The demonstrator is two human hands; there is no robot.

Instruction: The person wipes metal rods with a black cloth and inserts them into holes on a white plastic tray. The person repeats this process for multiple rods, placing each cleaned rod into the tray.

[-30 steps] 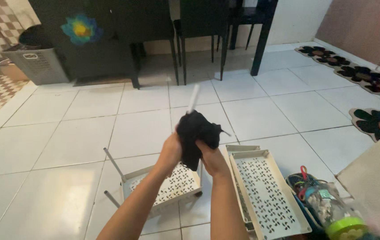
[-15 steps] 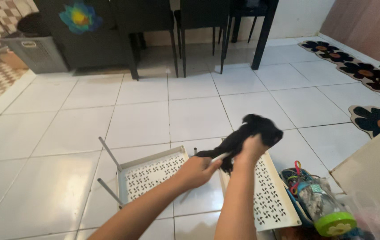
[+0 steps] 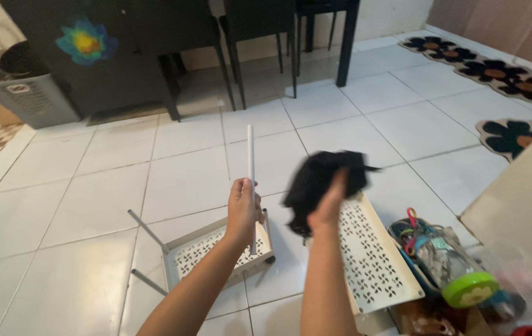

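The left hand has its fingers wrapped fully around a thin white rod, gripping it in the lower half; the rod stands close to upright, its free end pointing to 12 o'clock and its lower end reaching down in front of the small perforated shelf panel on the floor. The right hand is closed around a bunched black cloth, which sits at 3 o'clock from the rod and clear of it; the cloth is blurred, so its exact folds cannot be read. The rod appears stiff, light and smooth (likely a painted metal tube), so it may slip in a loose grip; a hold near the middle, as shown, keeps it balanced. The cloth is soft and limp and takes any shape; it is best held as a wad in the palm. Below the hands, the small panel lies tilted with two thin legs projecting toward 9 o'clock. A second, longer perforated panel lies flat at 5 o'clock from the right hand. Just beside it, at 4 o'clock, stands a cluster of items including a clear plastic bottle with a green cap. The white tiled floor extends to 12 o'clock, where dark chairs and a table stand; flower-pattern mats lie at 2 o'clock.
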